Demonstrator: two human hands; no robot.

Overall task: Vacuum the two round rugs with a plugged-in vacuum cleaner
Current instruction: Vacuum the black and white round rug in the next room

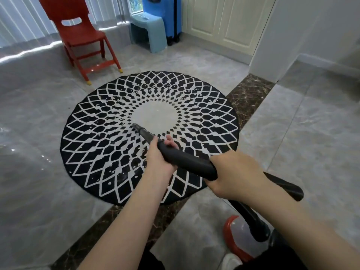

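A round black rug (97,137) with a white diamond pattern and a pale centre lies on the grey tiled floor, dotted with small white specks. Both my hands grip a black vacuum wand (187,160). My left hand (161,154) holds it near the front, and my right hand (235,174) holds the thicker handle further back. The narrow grey nozzle tip (136,126) rests on the rug just left of the pale centre. The vacuum's red and clear body (239,238) stands at the lower right, with its black hose (251,217) running up to the wand. Only one rug is in view.
A red plastic chair (81,34) stands just behind the rug at the upper left. A light blue stool (150,32) and a blue suitcase (167,14) sit by the window. Cream cabinet doors (220,22) and a white wall corner (272,45) close off the right side.
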